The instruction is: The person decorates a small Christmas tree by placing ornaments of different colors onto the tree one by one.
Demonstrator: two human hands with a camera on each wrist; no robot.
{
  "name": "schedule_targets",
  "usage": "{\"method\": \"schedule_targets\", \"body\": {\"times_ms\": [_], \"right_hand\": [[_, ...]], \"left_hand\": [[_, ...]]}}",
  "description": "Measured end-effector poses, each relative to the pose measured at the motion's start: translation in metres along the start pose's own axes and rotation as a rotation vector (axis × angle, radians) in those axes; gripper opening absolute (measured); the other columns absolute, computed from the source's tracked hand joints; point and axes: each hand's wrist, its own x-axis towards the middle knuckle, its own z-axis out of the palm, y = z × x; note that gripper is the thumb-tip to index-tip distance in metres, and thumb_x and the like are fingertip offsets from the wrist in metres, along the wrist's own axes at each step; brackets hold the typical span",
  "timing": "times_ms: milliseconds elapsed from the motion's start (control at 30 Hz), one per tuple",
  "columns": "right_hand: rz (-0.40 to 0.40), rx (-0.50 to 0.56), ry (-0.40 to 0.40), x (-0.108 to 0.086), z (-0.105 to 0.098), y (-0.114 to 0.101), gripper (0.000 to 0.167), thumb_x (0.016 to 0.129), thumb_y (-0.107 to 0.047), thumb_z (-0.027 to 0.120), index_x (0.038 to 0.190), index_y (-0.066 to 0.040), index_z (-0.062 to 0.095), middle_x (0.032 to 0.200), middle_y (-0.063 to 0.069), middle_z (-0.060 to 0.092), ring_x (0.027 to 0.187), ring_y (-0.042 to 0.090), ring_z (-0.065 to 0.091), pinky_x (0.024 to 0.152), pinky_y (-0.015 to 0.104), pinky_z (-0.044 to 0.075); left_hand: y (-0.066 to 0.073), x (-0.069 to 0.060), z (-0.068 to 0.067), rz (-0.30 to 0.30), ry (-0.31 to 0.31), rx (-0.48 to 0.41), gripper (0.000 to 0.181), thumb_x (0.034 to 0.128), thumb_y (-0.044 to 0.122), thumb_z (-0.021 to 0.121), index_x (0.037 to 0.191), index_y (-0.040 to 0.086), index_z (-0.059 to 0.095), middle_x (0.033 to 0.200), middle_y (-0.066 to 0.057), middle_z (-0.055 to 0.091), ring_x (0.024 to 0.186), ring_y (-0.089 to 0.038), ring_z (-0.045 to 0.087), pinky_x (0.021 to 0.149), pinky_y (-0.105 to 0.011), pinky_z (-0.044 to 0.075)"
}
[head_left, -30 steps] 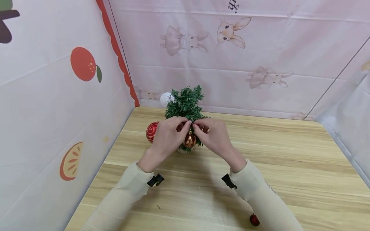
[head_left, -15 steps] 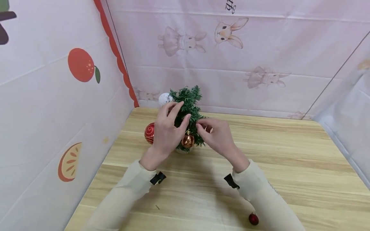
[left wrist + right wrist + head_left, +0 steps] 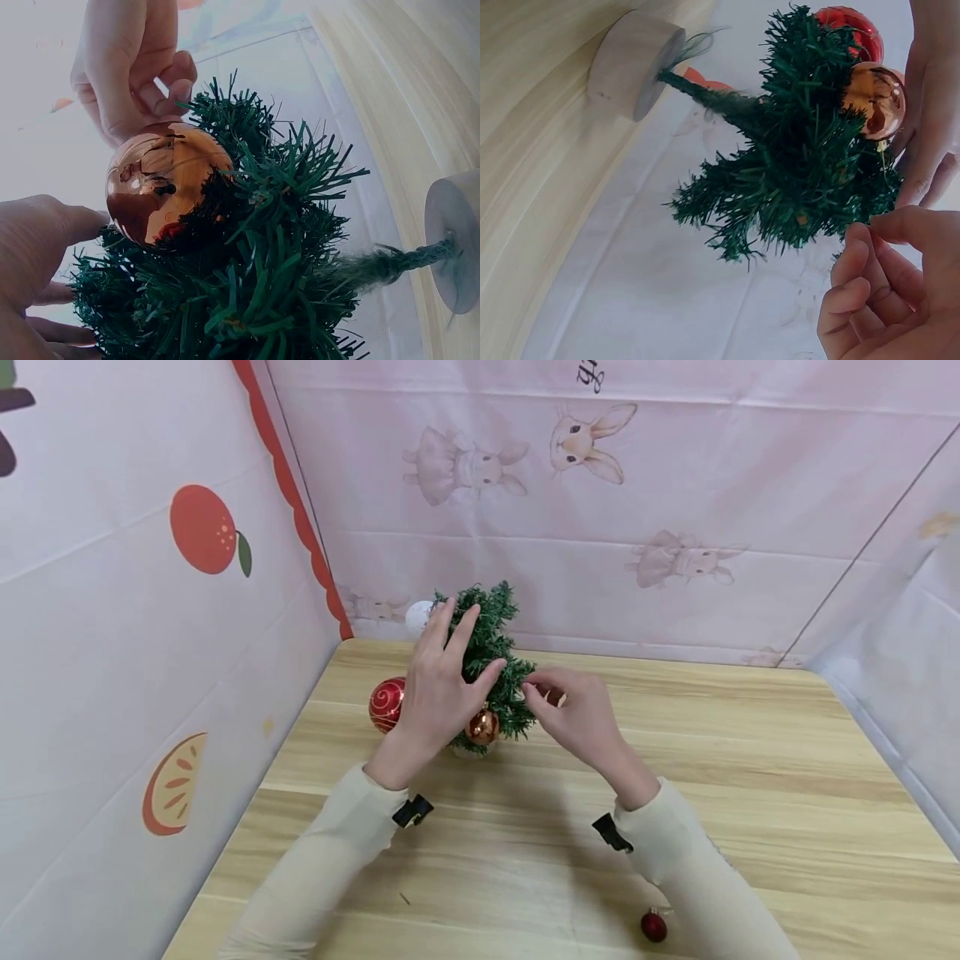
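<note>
A small artificial Christmas tree (image 3: 491,631) stands on the table, its round wooden base (image 3: 622,71) showing in the right wrist view. On its front hangs a shiny copper bauble (image 3: 482,727). My left hand (image 3: 437,689) lies against the tree's left side, fingers spread and fairly straight, thumb above the bauble. At the right edge of the tree, my right hand (image 3: 581,710) pinches what looks like a branch tip between thumb and forefinger. A red bauble with swirls (image 3: 386,704) hangs on the left, partly behind my left hand. A white bauble (image 3: 417,618) shows at the upper left.
A small dark red bauble (image 3: 654,926) lies near the front, beside my right sleeve. Some thin brown bit (image 3: 405,898) lies on the wooden table (image 3: 720,752). Printed cloth walls (image 3: 675,468) close off the back and sides.
Both hands were together above the copper bauble. My left hand has let go, spread and moved up and left over the tree; my right fingers have shifted right, away from the bauble's loop.
</note>
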Motion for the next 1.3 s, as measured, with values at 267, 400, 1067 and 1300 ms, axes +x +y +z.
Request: {"method": "schedule_targets", "body": {"times_ms": [267,400,1067,1300], "right_hand": [[0.004,0.007,0.013,-0.002,-0.005,0.003,0.01,0.096,-0.004,0.072,0.099,-0.002,0.081,0.084,0.007,0.079,0.066,0.014,0.067,0.06,0.023,0.051],[0.012,0.005,0.019,-0.003,-0.005,0.004,0.011,0.096,-0.004,0.071,0.099,-0.003,0.082,0.083,0.007,0.079,0.066,0.015,0.067,0.06,0.022,0.051],[0.038,-0.101,-0.198,-0.065,-0.074,0.017,0.013,0.092,-0.002,0.075,0.098,-0.012,0.082,0.085,-0.007,0.076,0.071,0.0,0.06,0.058,0.023,0.053],[0.19,-0.094,-0.456,-0.105,-0.1,0.011,0.011,0.096,-0.016,0.077,0.106,-0.012,0.081,0.079,-0.017,0.07,0.061,-0.005,0.053,0.053,0.02,0.049]], "left_hand": [[0.001,0.0,-0.003,-0.024,-0.045,-0.033,0.065,0.0977,0.025,0.076,0.153,0.0,0.052,0.163,-0.032,0.039,0.155,-0.047,0.036,0.127,-0.057,0.032],[0.0,0.0,-0.004,-0.023,-0.057,-0.042,0.063,0.0981,0.023,0.075,0.153,0.0,0.052,0.163,-0.031,0.039,0.155,-0.046,0.034,0.127,-0.056,0.031],[0.0,-0.004,-0.003,-0.001,-0.045,-0.037,0.058,0.1005,0.023,0.071,0.15,-0.002,0.054,0.162,-0.034,0.039,0.154,-0.05,0.035,0.126,-0.057,0.031],[0.001,-0.006,-0.002,0.008,-0.03,-0.041,0.058,0.1007,0.023,0.071,0.15,-0.003,0.054,0.161,-0.034,0.039,0.153,-0.051,0.036,0.126,-0.057,0.031]]}}
